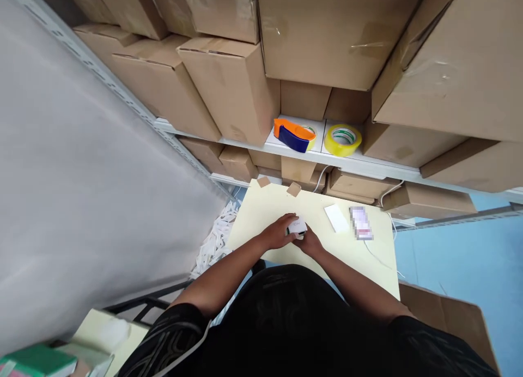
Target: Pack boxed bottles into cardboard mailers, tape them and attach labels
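My left hand (279, 231) and my right hand (310, 242) meet over a small white box (297, 225) at the near middle of a pale yellow table (261, 208). Both hands curl round the box, the left from the left side, the right from below. A dark part shows under the box's right end. A white card (336, 218) lies flat to the right of the box. Beyond the card a blurred-out small item (362, 223) rests on the table, with a thin white cable (378, 259) trailing toward the near right edge.
Metal shelves hold many brown cardboard boxes (229, 83). An orange and blue tape dispenser (294, 134) and a yellow tape roll (342, 139) sit on the shelf. Two cardboard scraps (293, 189) lie at the table's far edge. White paper strips (212, 241) litter the floor left. An open carton (445, 311) stands right.
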`<control>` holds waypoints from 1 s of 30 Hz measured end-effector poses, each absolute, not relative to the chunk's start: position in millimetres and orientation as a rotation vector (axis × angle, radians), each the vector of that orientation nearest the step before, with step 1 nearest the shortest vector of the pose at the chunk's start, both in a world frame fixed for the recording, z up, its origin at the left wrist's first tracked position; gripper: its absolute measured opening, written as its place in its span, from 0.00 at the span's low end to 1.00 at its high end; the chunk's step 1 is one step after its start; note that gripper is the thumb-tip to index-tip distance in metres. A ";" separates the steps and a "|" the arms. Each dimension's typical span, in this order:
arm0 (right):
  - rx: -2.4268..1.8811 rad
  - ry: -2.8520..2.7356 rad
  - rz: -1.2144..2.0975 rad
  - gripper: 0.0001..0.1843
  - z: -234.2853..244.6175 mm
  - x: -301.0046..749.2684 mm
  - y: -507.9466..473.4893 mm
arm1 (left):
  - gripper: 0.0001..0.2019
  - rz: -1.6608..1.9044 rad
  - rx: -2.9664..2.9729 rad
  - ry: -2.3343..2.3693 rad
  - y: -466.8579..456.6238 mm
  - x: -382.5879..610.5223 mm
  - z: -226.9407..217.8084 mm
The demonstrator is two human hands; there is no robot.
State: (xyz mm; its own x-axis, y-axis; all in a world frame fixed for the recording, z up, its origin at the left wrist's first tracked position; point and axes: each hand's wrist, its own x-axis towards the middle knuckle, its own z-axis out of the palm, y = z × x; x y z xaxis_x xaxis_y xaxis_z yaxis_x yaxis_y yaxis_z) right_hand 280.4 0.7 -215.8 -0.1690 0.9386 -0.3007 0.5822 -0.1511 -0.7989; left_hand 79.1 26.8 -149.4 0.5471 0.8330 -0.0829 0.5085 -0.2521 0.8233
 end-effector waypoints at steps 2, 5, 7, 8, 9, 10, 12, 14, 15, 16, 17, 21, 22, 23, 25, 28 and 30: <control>-1.742 -1.687 1.225 0.30 -209.9 270.7 -3.8 | 0.26 0.506 1.899 1.093 35.9 73.9 -143.2; -1.759 -1.595 1.227 0.31 -200.3 254.4 -13.5 | 0.19 0.542 1.818 1.214 56.1 70.4 -135.1; -1.817 -1.510 1.247 0.29 -193.0 243.9 -20.6 | 0.20 0.550 1.734 1.344 72.6 72.0 -131.9; -1.851 -1.461 1.253 0.28 -189.0 239.2 -23.6 | 0.20 0.550 1.698 1.403 80.3 73.7 -130.9; -1.876 -1.417 1.251 0.26 -185.0 234.9 -25.9 | 0.20 0.549 1.678 1.448 87.0 75.8 -130.3; -1.889 -1.383 1.239 0.25 -180.9 231.3 -27.3 | 0.20 0.548 1.679 1.478 92.3 78.0 -129.9; -1.912 -1.331 1.191 0.22 -173.6 226.1 -27.6 | 0.19 0.535 1.750 1.490 98.2 81.8 -130.1; -1.976 -1.286 1.143 0.20 -168.0 223.9 -25.3 | 0.16 0.499 1.871 1.471 98.7 84.0 -131.4; -2.017 -1.269 1.125 0.19 -166.0 223.7 -23.9 | 0.14 0.474 1.928 1.466 97.8 84.3 -132.5; -2.052 -1.261 1.115 0.18 -164.4 223.9 -22.5 | 0.13 0.443 1.973 1.466 96.6 84.2 -133.8; -2.074 -1.266 1.116 0.17 -163.2 224.3 -21.5 | 0.11 0.410 2.007 1.467 95.0 83.7 -135.1; -2.079 -1.358 1.175 0.14 -159.1 228.1 -21.0 | 0.09 0.321 2.090 1.387 86.0 77.1 -140.3; -2.076 -1.382 1.186 0.14 -158.0 229.6 -21.3 | 0.10 0.321 2.104 1.344 82.7 74.9 -141.2; -2.068 -1.403 1.188 0.14 -156.7 231.2 -21.5 | 0.11 0.324 2.110 1.305 79.0 72.7 -141.7; -2.039 -1.440 1.161 0.15 -154.5 235.1 -20.9 | 0.12 0.293 2.088 1.265 71.5 69.5 -141.9; -2.007 -1.505 1.063 0.17 -153.3 240.8 -17.7 | 0.17 0.138 1.979 1.282 63.8 68.4 -138.8; -1.993 -1.579 1.013 0.18 -154.2 243.9 -14.9 | 0.17 0.068 1.912 1.301 62.4 68.7 -134.6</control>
